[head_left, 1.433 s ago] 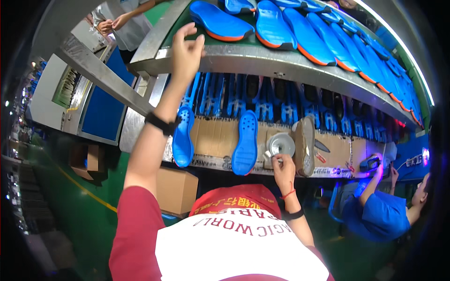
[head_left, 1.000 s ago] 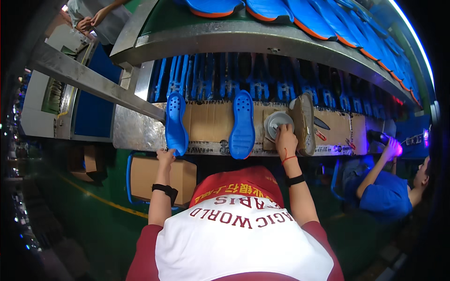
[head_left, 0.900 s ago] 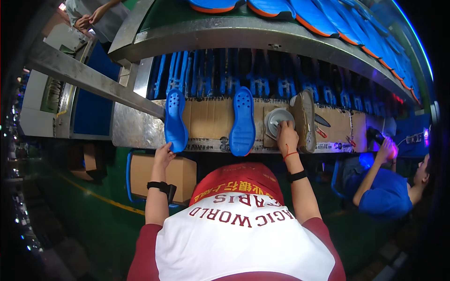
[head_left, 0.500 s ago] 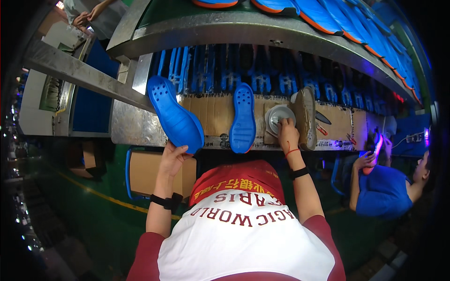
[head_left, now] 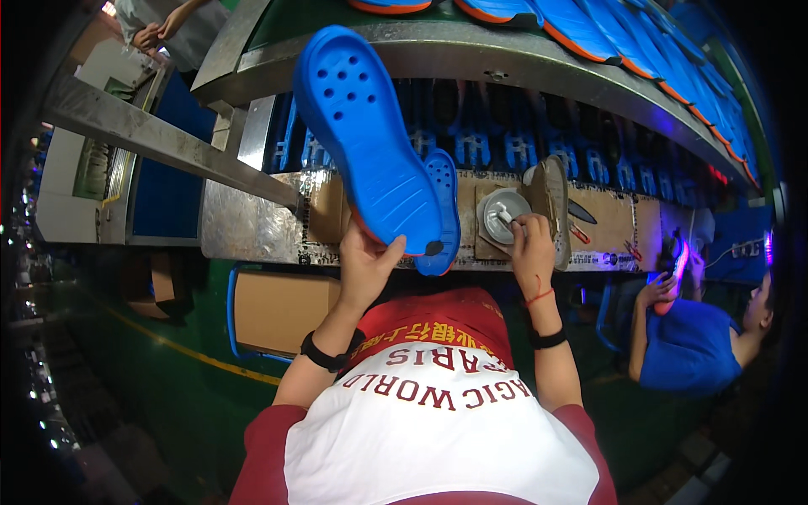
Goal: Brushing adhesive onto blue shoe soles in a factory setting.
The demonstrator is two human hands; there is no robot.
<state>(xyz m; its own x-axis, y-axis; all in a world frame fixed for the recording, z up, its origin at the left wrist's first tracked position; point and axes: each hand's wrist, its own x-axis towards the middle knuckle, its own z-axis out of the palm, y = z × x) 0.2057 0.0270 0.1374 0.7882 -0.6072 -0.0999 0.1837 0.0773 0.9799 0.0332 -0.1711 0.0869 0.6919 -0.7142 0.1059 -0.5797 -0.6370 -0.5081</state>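
Note:
My left hand (head_left: pixel 370 259) grips the heel end of a blue shoe sole (head_left: pixel 362 151), thumb on top. The sole is raised and tilted, its holed end up over the metal rail; a dark patch shows at its lower tip. Behind it a second blue sole (head_left: pixel 443 244) lies on the bench, partly covered. At the white bowl (head_left: pixel 519 204), my right hand (head_left: pixel 533 244) is closed in a pinch on a small white stick-like piece (head_left: pixel 503 213) that reaches into the bowl. Its exact kind is too small to tell.
Cardboard covers the metal bench (head_left: pixel 244 219). Right of the bowl are a worn, pale tray-like piece (head_left: pixel 551 210), a dark blade (head_left: pixel 581 212) and red-handled pliers (head_left: pixel 579 234). Above runs a metal rail (head_left: pixel 471 50) with several soles (head_left: pixel 572 34). A co-worker (head_left: pixel 686 337) sits right.
My left hand has moved right and raised the sole, which now overlaps the second one. My right hand has drawn back slightly toward the bowl's near right side, showing the white piece.

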